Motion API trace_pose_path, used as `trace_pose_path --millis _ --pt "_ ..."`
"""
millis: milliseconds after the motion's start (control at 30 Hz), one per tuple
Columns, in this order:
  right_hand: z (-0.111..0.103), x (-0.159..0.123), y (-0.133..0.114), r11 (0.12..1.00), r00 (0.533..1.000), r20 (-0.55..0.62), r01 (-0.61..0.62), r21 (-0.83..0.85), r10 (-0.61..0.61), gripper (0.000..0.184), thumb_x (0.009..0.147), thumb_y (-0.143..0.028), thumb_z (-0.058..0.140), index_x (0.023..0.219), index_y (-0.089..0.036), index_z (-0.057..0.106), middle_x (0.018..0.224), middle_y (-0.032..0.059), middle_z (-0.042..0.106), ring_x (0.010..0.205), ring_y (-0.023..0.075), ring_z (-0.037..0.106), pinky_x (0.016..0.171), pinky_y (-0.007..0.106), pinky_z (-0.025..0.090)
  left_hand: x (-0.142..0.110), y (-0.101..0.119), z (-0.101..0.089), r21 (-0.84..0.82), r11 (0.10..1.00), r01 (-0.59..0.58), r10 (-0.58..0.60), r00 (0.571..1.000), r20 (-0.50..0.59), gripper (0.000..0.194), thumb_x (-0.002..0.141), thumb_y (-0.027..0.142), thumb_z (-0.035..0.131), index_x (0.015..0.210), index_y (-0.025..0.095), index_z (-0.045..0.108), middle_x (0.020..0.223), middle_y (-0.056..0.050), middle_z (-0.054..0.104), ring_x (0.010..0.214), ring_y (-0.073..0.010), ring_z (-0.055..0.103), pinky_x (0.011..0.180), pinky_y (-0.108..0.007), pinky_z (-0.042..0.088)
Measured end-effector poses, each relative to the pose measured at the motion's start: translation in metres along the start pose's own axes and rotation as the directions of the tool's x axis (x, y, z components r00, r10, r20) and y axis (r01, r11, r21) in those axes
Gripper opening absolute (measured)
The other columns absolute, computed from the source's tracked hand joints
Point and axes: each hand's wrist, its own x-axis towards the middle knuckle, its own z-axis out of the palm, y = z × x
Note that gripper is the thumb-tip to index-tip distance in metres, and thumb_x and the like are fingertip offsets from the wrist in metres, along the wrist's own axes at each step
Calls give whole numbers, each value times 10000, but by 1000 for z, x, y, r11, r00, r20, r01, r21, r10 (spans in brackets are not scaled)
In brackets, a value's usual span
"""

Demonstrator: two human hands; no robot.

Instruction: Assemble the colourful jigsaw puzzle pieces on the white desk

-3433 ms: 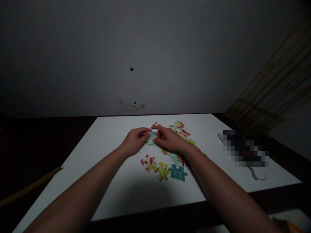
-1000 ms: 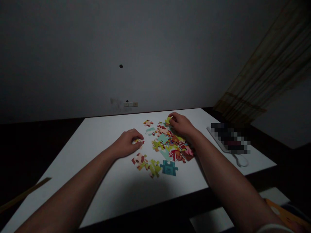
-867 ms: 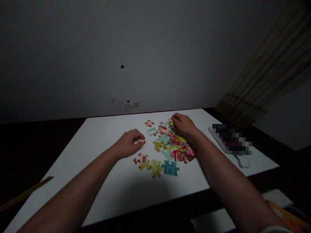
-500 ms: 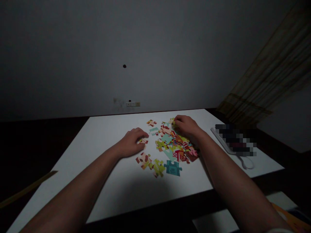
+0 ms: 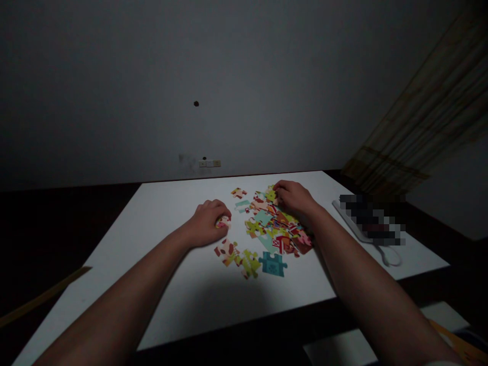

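On the teal puzzle piece (image 5: 273, 264) at lower centre, small dark markings, too dim to make out as lettering or picture. At right of the frame, dark objects (image 5: 371, 218) pixelated past recognition, with any label lost; just below, a loop of pale cord (image 5: 392, 256). Right of centre, a heap of puzzle pieces (image 5: 282, 223), overlapping, with many outlines buried; on one, a white cross on red (image 5: 275, 243).

In the left hand (image 5: 209, 222), left of centre, a pink-and-white piece (image 5: 224, 222), held between curled fingers and thumb and partly covered by them. In the right hand (image 5: 295, 196), at the heap's top edge, a yellow-green piece (image 5: 271, 194), pinched at its right side, with fingertips mostly hidden. Between both hands, a pale green piece (image 5: 241, 205). Below the left hand, a brown-spotted piece (image 5: 225, 251) beside a lime piece (image 5: 249, 264); cannot tell whether interlocked. Beneath everything, a white table (image 5: 163, 203). At bottom right, an orange object (image 5: 453, 341), cut off by the frame.
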Motion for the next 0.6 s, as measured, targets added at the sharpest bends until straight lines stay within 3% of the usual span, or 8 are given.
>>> trace_pose_path --millis 300,467,600 --pt "3 2 4 999 999 -16 40 14 -40 370 1042 -330 485 1186 -213 805 1140 134 833 990 286 721 791 345 454 1 -2 4 -49 999 -14 13 1000 -3 300 830 305 698 1119 240 745 1317 -117 710 1248 -371 614 1134 -585 457" --pt "4 3 5 999 999 -12 52 16 -51 353 1064 -345 483 1143 -217 802 1144 133 831 1022 283 719 812 336 462 0 4 2 -147 989 -11 9 1000 -14 354 793 237 667 1143 255 716 1165 -83 741 1122 -321 668 1038 -509 534" --pt "2 0 2 999 999 -3 48 26 -48 384 1088 -395 455 1081 -226 800 1084 127 824 964 273 716 784 336 454 0 7 3 -236 972 -19 12 1000 -29 379 806 226 665 1182 251 711 1195 -77 762 1088 -287 712 992 -454 566"
